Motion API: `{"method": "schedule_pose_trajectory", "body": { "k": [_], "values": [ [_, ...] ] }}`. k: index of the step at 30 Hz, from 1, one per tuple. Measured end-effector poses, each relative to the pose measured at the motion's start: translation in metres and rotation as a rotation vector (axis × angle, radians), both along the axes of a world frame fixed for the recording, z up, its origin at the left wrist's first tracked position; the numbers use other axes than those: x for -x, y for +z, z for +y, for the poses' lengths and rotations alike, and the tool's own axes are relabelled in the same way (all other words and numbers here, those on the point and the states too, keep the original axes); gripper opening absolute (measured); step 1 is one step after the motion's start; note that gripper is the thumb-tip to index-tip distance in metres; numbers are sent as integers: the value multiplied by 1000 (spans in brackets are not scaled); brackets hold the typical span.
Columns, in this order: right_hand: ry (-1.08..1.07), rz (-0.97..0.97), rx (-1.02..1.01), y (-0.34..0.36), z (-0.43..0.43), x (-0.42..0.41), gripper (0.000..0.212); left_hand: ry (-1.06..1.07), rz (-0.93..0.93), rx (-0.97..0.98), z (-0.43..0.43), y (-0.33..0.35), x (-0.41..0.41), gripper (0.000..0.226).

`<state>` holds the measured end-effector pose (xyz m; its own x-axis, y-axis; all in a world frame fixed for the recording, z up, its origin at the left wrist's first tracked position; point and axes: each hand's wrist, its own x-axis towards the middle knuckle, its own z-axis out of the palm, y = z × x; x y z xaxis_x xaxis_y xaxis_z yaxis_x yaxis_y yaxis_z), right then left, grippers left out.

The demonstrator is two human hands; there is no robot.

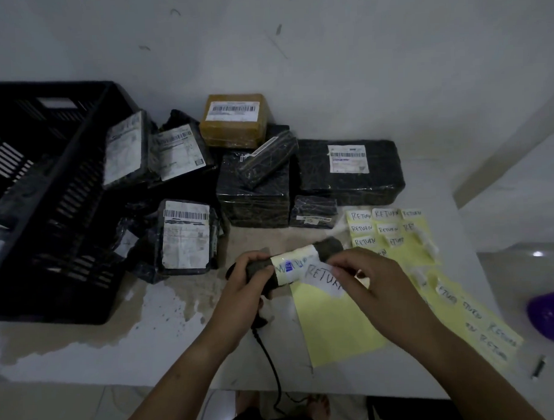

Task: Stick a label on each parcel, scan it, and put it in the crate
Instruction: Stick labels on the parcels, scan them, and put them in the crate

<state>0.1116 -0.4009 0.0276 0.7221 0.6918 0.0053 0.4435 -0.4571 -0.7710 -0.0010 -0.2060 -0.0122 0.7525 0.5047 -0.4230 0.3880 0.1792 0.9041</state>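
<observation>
Small roll parcel under the scanner's light, crate waiting on the left

The small dark parcel [329,247] is held above the counter [148,349] between both hands, with a RETURN label [298,259] wrapped round its middle and a blue scan light on it; the left hand [250,278] has its grip curled round the dark barcode scanner [265,292], whose cable [270,357] trails off the near edge; the right hand [375,285] seems to pinch the parcel's right end in its fingertips, though a loose RETURN sticker [323,279] on the yellow backing sheet [333,327] lies just beneath, and I cannot rule out that it touches that; to scan well, I judge the label should face the beam squarely, fingers off the writing, parcel steady; then left into the black crate [64,173], over the waiting parcels [253,185].
</observation>
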Motion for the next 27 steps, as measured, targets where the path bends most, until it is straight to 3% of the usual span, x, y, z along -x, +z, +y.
{"method": "schedule_pose_trajectory", "body": {
  "k": [7,13,17,21,25,27],
  "values": [
    [210,-122,148,14,16,-18,7,-120,-12,-61,-2,9,-4,16],
    [245,-200,172,15,24,-20,8,-103,-27,-29,-2,12,-4,18],
    [246,-300,185,11,24,-20,8,-104,-10,-37,-2,11,-5,31],
    [237,-354,212,5,23,-20,11,-97,-6,-78,-5,10,-6,22],
    [104,-373,211,0,17,-18,21,-73,4,-58,-6,9,-5,19],
    [-104,-243,121,-5,12,-13,31,-33,-16,-15,-6,10,-4,18]
  ]
}}
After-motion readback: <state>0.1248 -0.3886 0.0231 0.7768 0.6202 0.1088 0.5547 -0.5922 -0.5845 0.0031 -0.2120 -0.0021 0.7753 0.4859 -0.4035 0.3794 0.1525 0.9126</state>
